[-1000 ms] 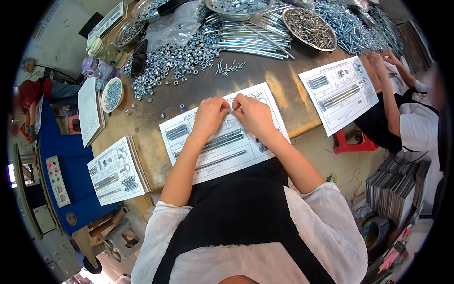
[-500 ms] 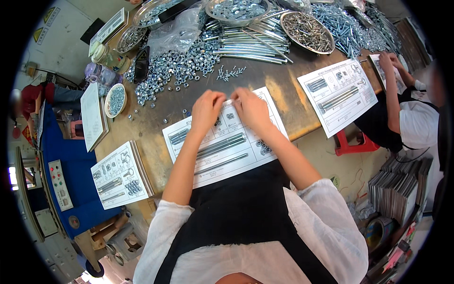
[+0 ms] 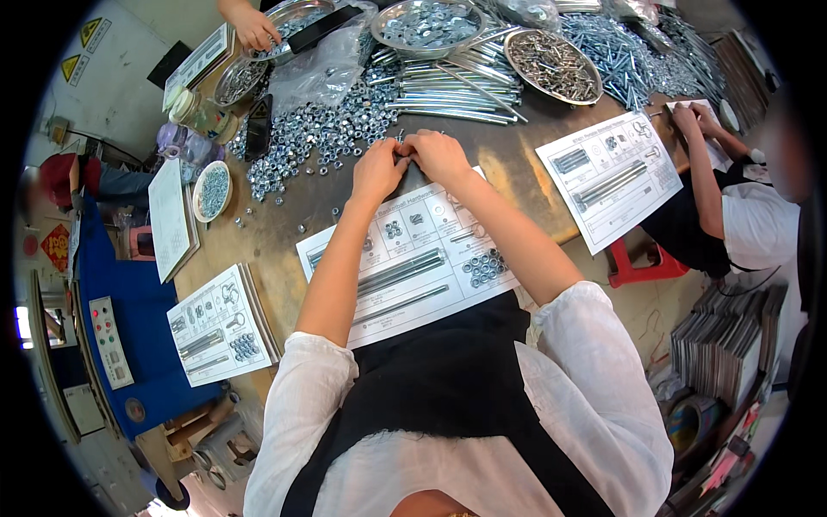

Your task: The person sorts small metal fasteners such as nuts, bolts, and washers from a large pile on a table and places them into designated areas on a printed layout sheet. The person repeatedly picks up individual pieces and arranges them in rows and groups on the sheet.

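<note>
My left hand (image 3: 377,171) and my right hand (image 3: 438,156) meet over the table, just beyond the top edge of a printed hardware sheet (image 3: 405,310). Fingertips of both are drawn together, almost touching, at a spot with a few small screws (image 3: 401,135), mostly covered by the hands. Whatever lies between the fingers is too small or hidden to make out. On the sheet, a cluster of nuts (image 3: 485,269) sits at the right, with long bolts (image 3: 401,272) across the middle. My left forearm hides part of the sheet's left side.
Beyond my hands lie a heap of nuts (image 3: 323,129), long metal rods (image 3: 457,90) and a bowl of small screws (image 3: 554,65). Another person's hand (image 3: 257,31) reaches to a metal tray at the far left. At right, a co-worker's hands (image 3: 696,121) rest near another sheet (image 3: 610,177).
Both my hands have moved forward, off the sheet's upper part and onto the small screws. Another person's hand has come in at the far-left tray.
</note>
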`<state>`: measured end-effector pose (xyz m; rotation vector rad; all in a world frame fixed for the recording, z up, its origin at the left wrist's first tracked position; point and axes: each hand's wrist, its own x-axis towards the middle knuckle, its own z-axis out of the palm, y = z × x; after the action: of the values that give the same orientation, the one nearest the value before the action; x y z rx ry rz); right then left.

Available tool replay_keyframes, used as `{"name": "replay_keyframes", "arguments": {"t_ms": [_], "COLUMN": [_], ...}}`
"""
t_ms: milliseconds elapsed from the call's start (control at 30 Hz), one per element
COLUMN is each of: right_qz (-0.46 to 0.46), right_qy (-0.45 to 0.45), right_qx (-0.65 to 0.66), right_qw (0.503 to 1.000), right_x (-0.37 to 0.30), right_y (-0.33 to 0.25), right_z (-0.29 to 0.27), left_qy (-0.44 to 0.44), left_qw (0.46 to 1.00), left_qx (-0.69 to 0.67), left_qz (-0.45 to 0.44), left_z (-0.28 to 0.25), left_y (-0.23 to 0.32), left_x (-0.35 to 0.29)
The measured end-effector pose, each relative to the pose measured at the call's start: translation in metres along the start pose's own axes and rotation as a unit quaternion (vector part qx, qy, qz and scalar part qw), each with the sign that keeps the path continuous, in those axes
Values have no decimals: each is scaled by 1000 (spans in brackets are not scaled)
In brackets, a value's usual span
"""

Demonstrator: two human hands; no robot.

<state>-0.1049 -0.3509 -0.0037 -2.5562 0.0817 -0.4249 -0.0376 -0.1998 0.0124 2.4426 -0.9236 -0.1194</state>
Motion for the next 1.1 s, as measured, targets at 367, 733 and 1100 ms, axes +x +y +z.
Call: {"name": "replay_keyframes", "arguments": {"t_ms": [367, 733, 1100], "right_qz": [30, 124, 170], "right_qy": [6, 16, 0], "right_qx": [-41, 160, 232], "right_qw": [999, 979, 958], "right_x": [7, -25, -101], "right_y": [-7, -32, -62], "right_z": [8, -34, -56], "left_qy": [0, -14, 33], "left_qw": [1000, 992, 994], "left_qx": [5, -120, -42], "left_qz": [2, 19, 91], "left_z": [12, -27, -12], "left_y": [3, 19, 34], "left_x": [-12, -89, -121]}}
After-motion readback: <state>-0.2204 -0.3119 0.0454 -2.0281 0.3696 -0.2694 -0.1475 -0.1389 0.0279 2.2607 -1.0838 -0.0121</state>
